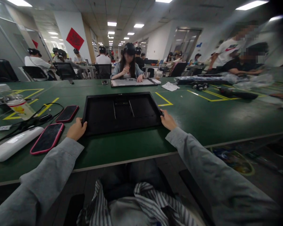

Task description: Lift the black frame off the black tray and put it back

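Note:
A black monitor housing [100, 114], a shallow rectangular shell with a raised rim, is in front of me over the green table. Two thin pale metal strips run across its inside near the middle, beside a dark recess. My left hand [76, 129] is closed on its left edge, thumb toward the inside. On the opposite side, my right hand [168, 120] grips the right edge. The fingers of both hands are partly hidden behind the rim. Whether the shell's underside touches the table cannot be told.
Left of the housing lie two red-cased phones [47, 139] [67, 113], a white oblong device [16, 143], black cables and a plastic bottle [19, 103]. Across the green table [198, 122], a person sits at a flat panel [132, 83]. A power-tool-like object [238, 93] lies right.

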A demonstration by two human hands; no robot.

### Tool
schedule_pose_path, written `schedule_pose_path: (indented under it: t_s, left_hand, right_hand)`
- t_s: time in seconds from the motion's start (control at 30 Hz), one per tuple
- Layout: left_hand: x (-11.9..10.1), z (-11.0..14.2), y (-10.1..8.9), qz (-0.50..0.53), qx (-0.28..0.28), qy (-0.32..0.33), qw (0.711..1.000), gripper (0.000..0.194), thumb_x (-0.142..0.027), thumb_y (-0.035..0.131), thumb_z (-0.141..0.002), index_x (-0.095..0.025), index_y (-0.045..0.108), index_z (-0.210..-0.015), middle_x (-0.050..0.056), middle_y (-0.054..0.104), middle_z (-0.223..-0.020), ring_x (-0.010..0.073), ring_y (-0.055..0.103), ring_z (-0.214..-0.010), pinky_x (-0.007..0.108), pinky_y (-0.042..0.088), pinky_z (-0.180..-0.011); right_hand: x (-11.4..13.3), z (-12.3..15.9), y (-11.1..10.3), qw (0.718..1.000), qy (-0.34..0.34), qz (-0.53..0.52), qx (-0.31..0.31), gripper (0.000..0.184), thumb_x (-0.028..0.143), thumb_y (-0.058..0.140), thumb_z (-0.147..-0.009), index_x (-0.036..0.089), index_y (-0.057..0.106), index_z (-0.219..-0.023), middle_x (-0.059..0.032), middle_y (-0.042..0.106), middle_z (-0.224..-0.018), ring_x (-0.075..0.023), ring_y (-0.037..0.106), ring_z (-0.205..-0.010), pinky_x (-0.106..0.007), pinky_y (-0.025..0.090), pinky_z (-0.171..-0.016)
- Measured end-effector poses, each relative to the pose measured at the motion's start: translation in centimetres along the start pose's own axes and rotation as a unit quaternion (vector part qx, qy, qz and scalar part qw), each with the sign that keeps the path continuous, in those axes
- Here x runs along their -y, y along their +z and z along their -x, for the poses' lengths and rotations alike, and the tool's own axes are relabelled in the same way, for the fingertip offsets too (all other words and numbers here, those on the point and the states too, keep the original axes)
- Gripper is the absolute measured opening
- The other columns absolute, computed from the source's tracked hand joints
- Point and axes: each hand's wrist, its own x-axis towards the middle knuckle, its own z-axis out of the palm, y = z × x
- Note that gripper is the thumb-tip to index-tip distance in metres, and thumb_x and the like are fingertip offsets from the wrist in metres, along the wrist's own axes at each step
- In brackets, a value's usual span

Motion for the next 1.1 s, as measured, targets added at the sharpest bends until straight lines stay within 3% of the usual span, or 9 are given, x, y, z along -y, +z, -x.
schedule_pose_path:
  t_s: [0.13, 0.27, 0.47, 0.6, 0.87, 1.0, 1.1]
  left_hand:
    - [-2.2, -4.8, 0.9, 0.003, -0.001, -0.016, 1.0, 0.05, -0.045, 0.038, -0.091, -0.012, 0.043, -0.13, 0.024, 0.064, -0.117, 0.0365, 0.061, -0.11, 0.047, 0.045, -0.09]
    - [-4.6, -9.5, 2.4, 0.073, -0.028, -0.069, 0.995, 0.051, -0.043, 0.04, -0.092, -0.014, 0.044, -0.133, 0.023, 0.061, -0.123, 0.0342, 0.058, -0.116, 0.046, 0.044, -0.093]
    - [-5.7, -12.8, 3.9, 0.139, -0.055, -0.073, 0.986, 0.051, -0.045, 0.04, -0.092, -0.017, 0.047, -0.135, 0.018, 0.061, -0.128, 0.0327, 0.055, -0.12, 0.044, 0.042, -0.097]
    - [-4.7, -12.5, 4.1, 0.143, -0.041, -0.052, 0.988, 0.05, -0.042, 0.04, -0.093, -0.016, 0.045, -0.135, 0.018, 0.061, -0.127, 0.0312, 0.056, -0.12, 0.043, 0.043, -0.097]
    - [-1.6, -7.8, 3.5, 0.131, -0.051, -0.014, 0.99, 0.049, -0.044, 0.042, -0.091, -0.016, 0.046, -0.132, 0.016, 0.066, -0.119, 0.0301, 0.062, -0.111, 0.041, 0.046, -0.093]
    - [-1.4, -7.6, 3.4, 0.12, -0.083, 0.004, 0.989, 0.047, -0.045, 0.042, -0.091, -0.017, 0.051, -0.127, 0.014, 0.066, -0.117, 0.0282, 0.063, -0.106, 0.04, 0.048, -0.091]
    - [-1.8, -7.7, 3.2, 0.108, -0.14, 0.039, 0.983, 0.042, -0.043, 0.042, -0.091, -0.016, 0.057, -0.12, 0.013, 0.064, -0.12, 0.0264, 0.06, -0.109, 0.039, 0.046, -0.094]
  right_hand:
    - [0.6, -4.8, 2.5, 0.999, 0.037, 0.025, -0.001, 0.053, 0.016, 0.042, -0.085, 0.013, 0.045, -0.138, -0.0177, 0.065, -0.119, -0.0333, 0.061, -0.109, -0.049, 0.044, -0.098]
    - [1.5, -9.4, 5.1, 0.997, 0.07, 0.002, -0.025, 0.052, 0.015, 0.041, -0.086, 0.013, 0.046, -0.138, -0.0176, 0.063, -0.123, -0.0317, 0.058, -0.115, -0.048, 0.044, -0.099]
    - [1.1, -13.1, 7.1, 0.996, 0.067, -0.028, -0.057, 0.05, 0.015, 0.042, -0.085, 0.015, 0.051, -0.134, -0.0155, 0.064, -0.124, -0.0299, 0.058, -0.117, -0.05, 0.043, -0.102]
    - [-0.4, -12.7, 7.1, 0.997, 0.035, -0.047, -0.044, 0.051, 0.016, 0.041, -0.085, 0.013, 0.048, -0.136, -0.0148, 0.062, -0.128, -0.0282, 0.056, -0.12, -0.049, 0.043, -0.103]
    - [-1.6, -7.0, 4.8, 0.997, -0.017, -0.071, -0.041, 0.052, 0.021, 0.041, -0.086, 0.015, 0.045, -0.138, -0.0134, 0.054, -0.138, -0.0255, 0.051, -0.127, -0.047, 0.038, -0.111]
    - [-0.9, -6.2, 4.2, 0.998, -0.016, -0.039, -0.055, 0.051, 0.022, 0.042, -0.086, 0.014, 0.049, -0.136, -0.0153, 0.056, -0.134, -0.0284, 0.05, -0.127, -0.052, 0.037, -0.11]
    - [-0.2, -6.2, 3.8, 0.999, -0.002, -0.033, -0.038, 0.052, 0.023, 0.041, -0.087, 0.015, 0.049, -0.137, -0.0146, 0.057, -0.134, -0.0292, 0.05, -0.127, -0.052, 0.039, -0.108]
